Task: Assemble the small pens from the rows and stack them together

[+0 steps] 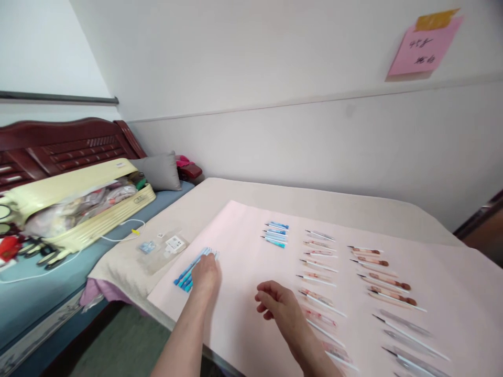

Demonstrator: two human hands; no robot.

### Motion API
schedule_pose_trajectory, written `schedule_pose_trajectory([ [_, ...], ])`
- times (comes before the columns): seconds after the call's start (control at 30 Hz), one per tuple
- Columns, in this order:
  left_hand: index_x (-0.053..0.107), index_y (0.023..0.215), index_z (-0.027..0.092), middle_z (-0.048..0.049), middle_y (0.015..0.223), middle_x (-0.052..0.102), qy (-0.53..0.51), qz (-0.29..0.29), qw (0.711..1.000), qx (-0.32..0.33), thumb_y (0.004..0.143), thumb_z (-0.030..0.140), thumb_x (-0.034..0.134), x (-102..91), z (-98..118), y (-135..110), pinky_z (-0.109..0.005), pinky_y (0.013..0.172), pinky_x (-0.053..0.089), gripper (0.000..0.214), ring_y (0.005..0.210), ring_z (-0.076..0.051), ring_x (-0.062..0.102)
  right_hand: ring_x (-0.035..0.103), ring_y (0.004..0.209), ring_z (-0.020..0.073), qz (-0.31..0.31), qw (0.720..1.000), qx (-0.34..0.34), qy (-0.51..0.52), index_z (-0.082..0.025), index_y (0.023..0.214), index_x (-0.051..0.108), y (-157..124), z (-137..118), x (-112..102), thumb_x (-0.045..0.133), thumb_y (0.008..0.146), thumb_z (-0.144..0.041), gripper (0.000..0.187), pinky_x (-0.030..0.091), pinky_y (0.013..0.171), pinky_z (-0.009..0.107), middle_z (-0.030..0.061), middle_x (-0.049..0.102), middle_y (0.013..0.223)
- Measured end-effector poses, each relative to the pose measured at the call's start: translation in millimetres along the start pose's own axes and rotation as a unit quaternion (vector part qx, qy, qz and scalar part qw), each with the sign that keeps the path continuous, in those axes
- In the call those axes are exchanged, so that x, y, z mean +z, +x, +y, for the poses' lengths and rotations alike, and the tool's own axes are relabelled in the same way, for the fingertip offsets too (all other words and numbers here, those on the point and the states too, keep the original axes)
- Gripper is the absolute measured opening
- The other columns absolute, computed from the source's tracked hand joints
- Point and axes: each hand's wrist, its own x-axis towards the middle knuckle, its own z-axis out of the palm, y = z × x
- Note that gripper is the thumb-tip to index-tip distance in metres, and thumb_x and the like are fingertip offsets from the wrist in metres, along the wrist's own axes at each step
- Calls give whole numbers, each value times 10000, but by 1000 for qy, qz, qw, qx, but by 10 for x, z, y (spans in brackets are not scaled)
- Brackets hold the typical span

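My left hand (206, 269) is bent down over a bundle of blue pens (184, 276) at the left of the pink sheet (243, 314). Its fingers are closed at the upper ends of the pens, and the hand's back partly hides the grip. My right hand (275, 302) hovers over the middle of the sheet, loosely curled, with nothing in it. Beyond it lie short blue pens (278, 233) with white dark-tipped refills alongside. A column of clear and pinkish pens (317, 276), also with refills, runs just right of my right hand.
Brown-topped pens (383, 262) and grey clear pens (406, 320) lie at the right. A clear plastic bag (167, 251) rests on the table cover at left. Past it stands a bed with a stuffed yellow case (98, 220) and grey cushion (157, 172). A wall borders the back.
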Motion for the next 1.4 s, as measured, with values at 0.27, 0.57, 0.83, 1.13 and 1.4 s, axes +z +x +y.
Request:
schedule_pose_trajectory([
  [0.27, 570, 1035, 153, -138, 1021, 585, -29, 31, 999, -20, 854, 127, 295, -70, -64, 11, -306, 733, 407, 330, 906, -235, 598, 594, 598, 135, -9, 1000, -6, 16, -171, 778, 591, -12, -5, -17, 538, 682, -315, 181, 420, 517, 233, 12, 631, 709],
  [0.57, 588, 737, 195, -20, 776, 626, -278, 39, 957, 76, 768, 167, 479, -252, 491, -278, -223, 672, 405, 117, 710, -124, 564, 590, 590, 136, 11, 1000, -10, -18, -166, 782, 577, 46, 32, -41, 506, 697, -278, 158, 414, 507, 232, 10, 617, 703],
  [0.83, 590, 722, 154, -46, 756, 603, -738, -189, 648, 17, 637, 265, 611, -207, 777, -680, -215, 548, 390, 141, 611, -101, 533, 568, 661, 169, 148, 936, -122, -294, -216, 775, 587, 174, 179, -203, 467, 768, -305, 149, 405, 626, 284, 14, 620, 725],
  [1.13, 585, 694, 145, -65, 774, 621, -790, -183, 584, -31, 604, 239, 612, -366, 651, -585, -200, 516, 366, 133, 588, -92, 529, 579, 950, 198, 187, 846, -122, -484, -179, 1108, 510, 762, 211, -433, 389, 815, -264, 329, 408, 809, 296, 98, 566, 1124],
  [1.4, 587, 677, 138, -63, 755, 623, -803, -186, 563, -57, 583, 198, 614, -406, 597, -494, -191, 485, 365, 114, 554, -85, 521, 599, 856, 233, 223, 776, -13, -591, -156, 1100, 469, 1377, 67, -465, 334, 815, -205, 319, 396, 667, 313, 136, 563, 1038],
])
